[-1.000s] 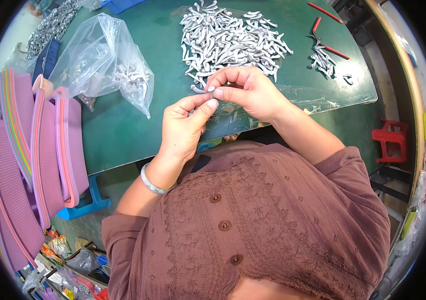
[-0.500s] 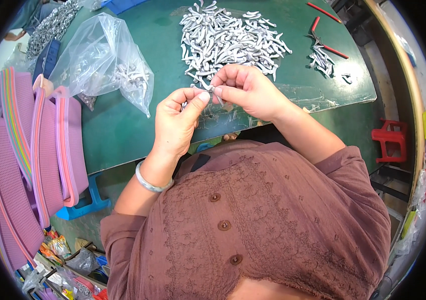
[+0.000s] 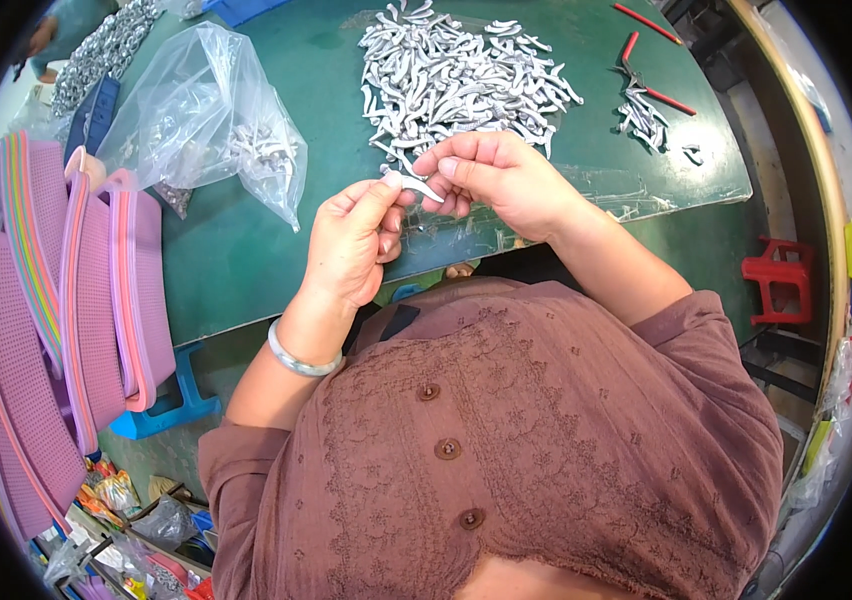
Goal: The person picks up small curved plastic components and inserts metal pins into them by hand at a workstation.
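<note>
On the table [image 3: 231,270], a parts heap [image 3: 461,80] lies between a bag [image 3: 196,110], left, and pliers [image 3: 630,75], right; behind the bag, seemingly chain [image 3: 106,58].

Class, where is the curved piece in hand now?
In the head view's upper middle, the curved piece is pinched in the left hand, near the right hand, in front of the pile.

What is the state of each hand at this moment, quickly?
Left hand: closed, pinching a small curved grey piece.
Right hand: fingers curled by the piece's tip; whether it grips anything cannot be told.
</note>
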Demonstrator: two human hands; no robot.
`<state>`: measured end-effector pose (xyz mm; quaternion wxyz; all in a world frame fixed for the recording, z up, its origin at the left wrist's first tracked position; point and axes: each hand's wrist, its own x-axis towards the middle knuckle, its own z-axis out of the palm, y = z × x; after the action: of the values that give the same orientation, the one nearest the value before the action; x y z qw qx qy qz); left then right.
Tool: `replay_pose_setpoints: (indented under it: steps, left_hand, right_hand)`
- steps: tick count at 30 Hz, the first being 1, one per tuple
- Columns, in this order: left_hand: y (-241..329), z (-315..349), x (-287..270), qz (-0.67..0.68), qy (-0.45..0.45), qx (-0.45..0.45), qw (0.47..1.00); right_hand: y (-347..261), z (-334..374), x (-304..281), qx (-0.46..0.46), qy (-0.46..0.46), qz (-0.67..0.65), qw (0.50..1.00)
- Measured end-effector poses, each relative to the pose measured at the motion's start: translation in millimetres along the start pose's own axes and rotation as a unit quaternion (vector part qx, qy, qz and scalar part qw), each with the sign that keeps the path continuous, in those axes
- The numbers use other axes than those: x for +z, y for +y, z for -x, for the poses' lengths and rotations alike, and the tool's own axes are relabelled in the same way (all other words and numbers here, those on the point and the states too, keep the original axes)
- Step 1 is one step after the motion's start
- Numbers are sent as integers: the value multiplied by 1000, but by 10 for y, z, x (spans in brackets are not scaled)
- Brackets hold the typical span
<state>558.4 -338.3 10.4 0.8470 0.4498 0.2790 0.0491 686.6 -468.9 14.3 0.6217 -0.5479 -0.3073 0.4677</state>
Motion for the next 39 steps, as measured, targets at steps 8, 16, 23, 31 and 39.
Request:
replay_pose_setpoints:
  steps: [8,16,23,31,39]
  left_hand:
    - [-46,7,-9,10,-33,45,998]
    - [-82,21,-6,30,-41,83,995]
    - [-93,-24,-64,57,-84,76,992]
    - [-73,-95,-198,243,-59,33,968]
    - [-59,-28,-153,110,4,21,994]
  right_hand:
    - [0,27,9,-4,-22,-22,1000]
    - [12,27,28,-22,5,17,1000]
    - [36,22,-1,-106,14,106,989]
    - [60,-155,-51,-277,86,601,745]
    - [102,-214,36,-278,99,613,733]
